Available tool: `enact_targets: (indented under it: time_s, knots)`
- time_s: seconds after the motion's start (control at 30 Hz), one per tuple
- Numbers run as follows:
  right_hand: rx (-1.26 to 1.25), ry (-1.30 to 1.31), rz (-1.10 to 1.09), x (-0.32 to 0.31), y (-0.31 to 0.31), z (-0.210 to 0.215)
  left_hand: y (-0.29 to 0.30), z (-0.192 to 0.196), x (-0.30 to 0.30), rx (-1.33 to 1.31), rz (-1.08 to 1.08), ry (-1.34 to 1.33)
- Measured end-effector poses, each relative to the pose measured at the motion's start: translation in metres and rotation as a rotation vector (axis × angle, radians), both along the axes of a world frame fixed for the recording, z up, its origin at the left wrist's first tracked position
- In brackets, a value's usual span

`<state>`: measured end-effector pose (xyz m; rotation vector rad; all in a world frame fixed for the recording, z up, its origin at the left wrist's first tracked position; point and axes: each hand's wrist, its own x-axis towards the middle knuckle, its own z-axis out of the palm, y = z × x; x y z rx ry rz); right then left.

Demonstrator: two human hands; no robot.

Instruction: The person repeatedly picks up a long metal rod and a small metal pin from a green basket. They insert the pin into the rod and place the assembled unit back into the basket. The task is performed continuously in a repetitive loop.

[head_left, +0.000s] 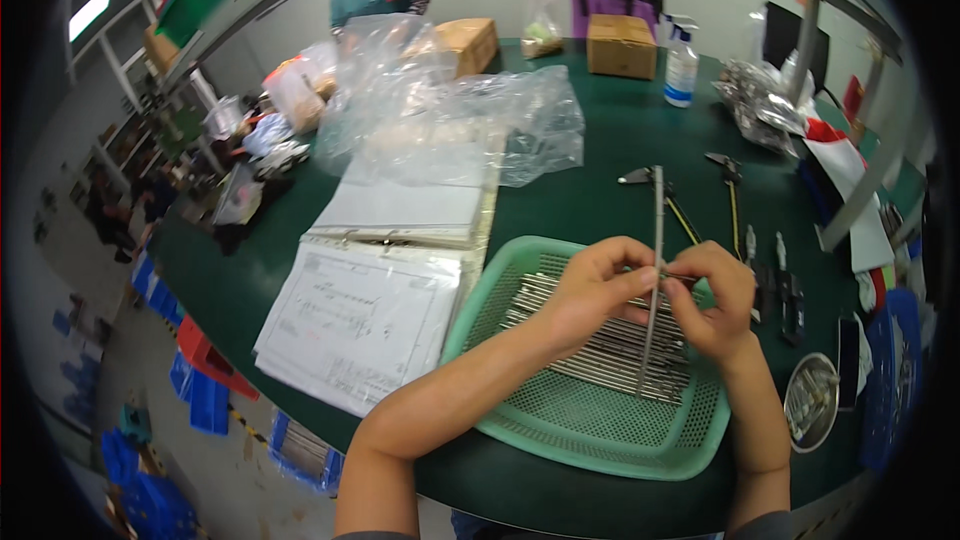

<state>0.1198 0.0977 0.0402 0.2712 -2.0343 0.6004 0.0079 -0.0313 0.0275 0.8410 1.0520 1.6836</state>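
Observation:
My left hand (598,290) pinches a thin metal rod (657,215) near its middle, holding it nearly upright over the basket. Close beside it, my right hand (715,295) has thumb and forefinger pressed together at the rod. A small thin thing seems to show between those right fingertips, too small to name. Beneath both hands is a light green plastic basket (590,455) with mesh walls. Many similar metal rods (590,355) lie side by side in it, partly covered by my left hand and forearm.
Left of the basket lies an open binder (365,325) of drawings, with clear plastic sheeting (450,110) behind. Calipers (733,180), pen-like tools (785,285) and a metal dish (812,402) of small parts sit rightward. A spray bottle (681,65) and cardboard box (622,45) stand farther back; two people are beyond.

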Motion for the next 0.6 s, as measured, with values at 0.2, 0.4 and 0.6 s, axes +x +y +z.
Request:
enact_targets:
  time_s: [0.2,0.4,0.6]
  knots:
    - [0.055,0.062,-0.080,0.003,0.002,-0.001,0.000,0.004,0.003,-0.002,0.024,0.005]
    - [-0.080,0.257,-0.142,0.004,0.001,-0.001,-0.002,0.004,-0.006,0.027,0.111,0.046]
    - [0.023,0.077,0.013,0.005,0.007,-0.005,-0.001,0.003,-0.021,0.127,0.241,-0.056]
